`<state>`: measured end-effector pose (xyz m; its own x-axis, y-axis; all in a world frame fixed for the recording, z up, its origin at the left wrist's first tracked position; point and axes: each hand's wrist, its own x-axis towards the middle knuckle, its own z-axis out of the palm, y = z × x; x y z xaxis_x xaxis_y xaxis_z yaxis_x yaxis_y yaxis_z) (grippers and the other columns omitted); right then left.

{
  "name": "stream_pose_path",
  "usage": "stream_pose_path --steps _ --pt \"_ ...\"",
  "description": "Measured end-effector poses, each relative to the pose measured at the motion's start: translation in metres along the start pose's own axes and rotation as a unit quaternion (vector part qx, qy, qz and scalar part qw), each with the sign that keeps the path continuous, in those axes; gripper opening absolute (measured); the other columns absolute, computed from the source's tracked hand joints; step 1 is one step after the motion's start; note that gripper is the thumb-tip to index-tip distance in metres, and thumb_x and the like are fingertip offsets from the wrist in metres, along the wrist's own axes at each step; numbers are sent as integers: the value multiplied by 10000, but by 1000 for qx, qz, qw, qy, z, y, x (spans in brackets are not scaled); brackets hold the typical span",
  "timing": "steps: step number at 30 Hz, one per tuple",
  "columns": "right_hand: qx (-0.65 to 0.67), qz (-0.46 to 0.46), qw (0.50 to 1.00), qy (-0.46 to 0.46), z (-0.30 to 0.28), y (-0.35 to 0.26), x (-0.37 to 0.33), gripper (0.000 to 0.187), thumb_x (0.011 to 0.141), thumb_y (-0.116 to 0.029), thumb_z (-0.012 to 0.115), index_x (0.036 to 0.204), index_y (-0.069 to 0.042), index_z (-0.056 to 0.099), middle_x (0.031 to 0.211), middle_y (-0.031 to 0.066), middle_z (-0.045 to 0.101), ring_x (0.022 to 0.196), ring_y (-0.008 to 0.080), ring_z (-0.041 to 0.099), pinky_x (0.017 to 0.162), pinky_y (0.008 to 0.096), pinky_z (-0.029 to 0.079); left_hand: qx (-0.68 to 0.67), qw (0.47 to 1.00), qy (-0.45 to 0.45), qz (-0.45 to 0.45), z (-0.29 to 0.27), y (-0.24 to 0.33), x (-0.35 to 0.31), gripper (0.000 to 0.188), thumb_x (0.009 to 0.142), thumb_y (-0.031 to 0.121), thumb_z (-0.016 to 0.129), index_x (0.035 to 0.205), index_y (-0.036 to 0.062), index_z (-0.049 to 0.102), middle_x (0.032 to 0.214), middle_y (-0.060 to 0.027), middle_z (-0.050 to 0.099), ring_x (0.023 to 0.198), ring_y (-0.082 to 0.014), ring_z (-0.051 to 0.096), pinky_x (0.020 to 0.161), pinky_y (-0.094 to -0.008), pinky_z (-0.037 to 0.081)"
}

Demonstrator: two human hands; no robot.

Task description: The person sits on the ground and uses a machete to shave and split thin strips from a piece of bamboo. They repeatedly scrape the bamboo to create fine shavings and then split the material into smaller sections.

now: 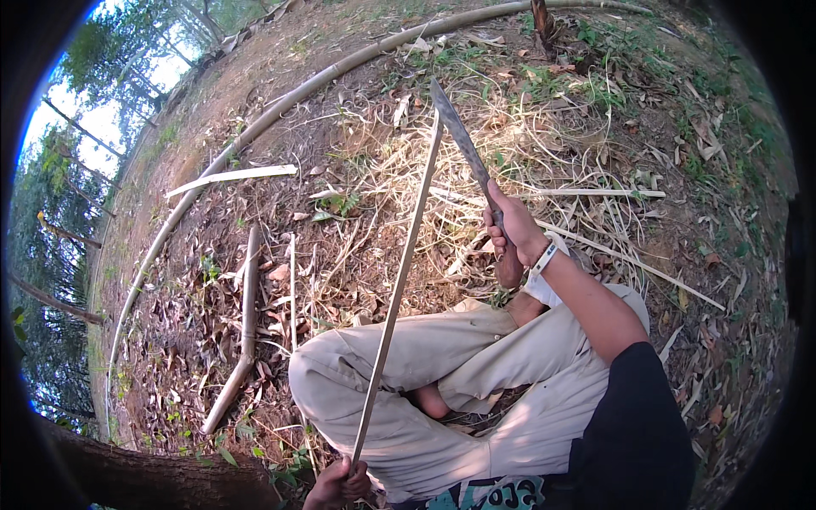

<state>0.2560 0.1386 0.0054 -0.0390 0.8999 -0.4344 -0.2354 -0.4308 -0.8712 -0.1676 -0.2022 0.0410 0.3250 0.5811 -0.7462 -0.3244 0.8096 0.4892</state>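
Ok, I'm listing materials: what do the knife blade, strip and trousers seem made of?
Knife blade: probably steel, mottled dark grey, thin and pointed. Strip: likely split bamboo or wood, matte brownish, judging by its long, narrow form. Trousers: cloth, perhaps cotton, matte beige with soft folds.

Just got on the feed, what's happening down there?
A person sits on the ground. The left hand grips the near end of a long, thin strip; the right hand holds a long knife. Its blade is at the strip's far end, though whether they touch is unclear. Pale shavings lie scattered beyond the knees, with a long pole farther out.
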Motion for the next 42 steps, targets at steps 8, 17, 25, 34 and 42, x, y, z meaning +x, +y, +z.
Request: stream_pose_path --steps 8,17,25,34,42 --pt "225 -68 966 -110 2 -25 -22 280 958 -312 645 853 -73 544 601 -48 450 452 47 435 417 228 373 47 991 -11 -124 -22 -9 10 561 886 598 611 679 115 414 552 48 331 428 -55 286 370 -200 221" --pt "126 -148 981 -2 2 -18 -25 229 906 -181 707 791 -84 535 592 -48 469 431 47 439 395 231 378 62 989 -19 -136 -61 -20 4 564 895 602 600 693 97 454 527 46 338 429 -56 275 391 -207 247" --pt "106 -168 980 22 2 -16 -23 210 852 -131 746 810 -69 549 588 -38 487 423 56 458 384 233 391 137 982 -39 -122 -73 6 -6 492 973 488 523 707 82 449 544 37 329 449 -83 290 427 -241 269" --pt "114 -129 985 -12 -5 -11 -17 175 900 -196 683 903 -37 609 735 12 572 452 59 457 397 246 382 496 859 122 -24 -13 146 -23 435 900 348 696 624 118 451 568 78 395 507 -47 358 461 -251 245" --pt "225 -51 973 -9 -19 -10 3 177 898 -197 687 911 -27 637 723 -8 525 494 50 427 430 223 358 612 773 161 29 -35 194 6 433 1002 409 555 770 47 607 539 49 469 468 -68 433 440 -276 336"
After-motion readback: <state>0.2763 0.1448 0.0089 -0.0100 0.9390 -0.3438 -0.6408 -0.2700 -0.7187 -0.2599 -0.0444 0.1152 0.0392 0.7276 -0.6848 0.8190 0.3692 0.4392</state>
